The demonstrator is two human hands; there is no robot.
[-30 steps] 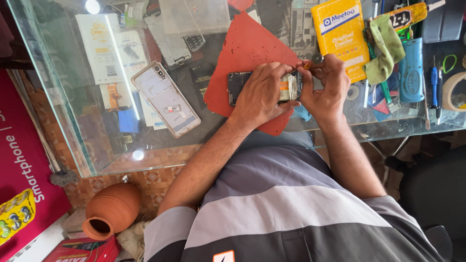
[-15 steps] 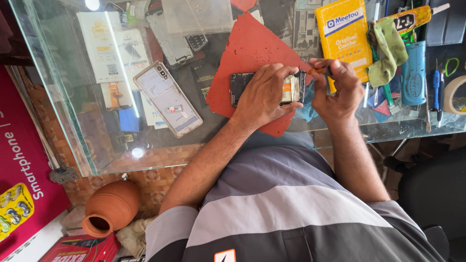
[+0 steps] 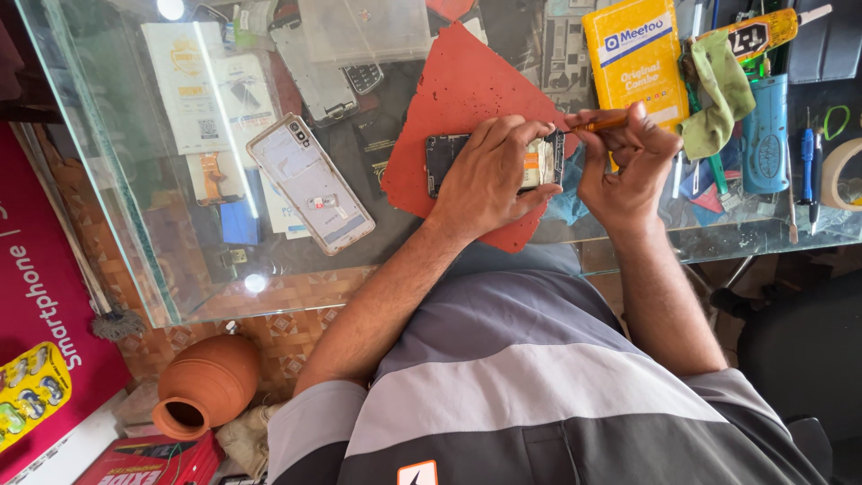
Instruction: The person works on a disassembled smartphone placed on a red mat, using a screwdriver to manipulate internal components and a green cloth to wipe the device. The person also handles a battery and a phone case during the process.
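My left hand [image 3: 489, 175] holds the open phone [image 3: 494, 162] flat on the red mat [image 3: 458, 90]. My right hand [image 3: 628, 162] pinches an orange screwdriver [image 3: 600, 122] at the phone's edge. The mat lies on the glass counter [image 3: 135, 180].

The desk [image 3: 135, 224] is clear, glossy glass, catching bright reflections; the red mat [image 3: 467, 90] on it looks matt and speckled; the pot [image 3: 206, 382] on the floor is matt, unglazed clay; the green rag [image 3: 718, 90] is soft, crumpled cloth
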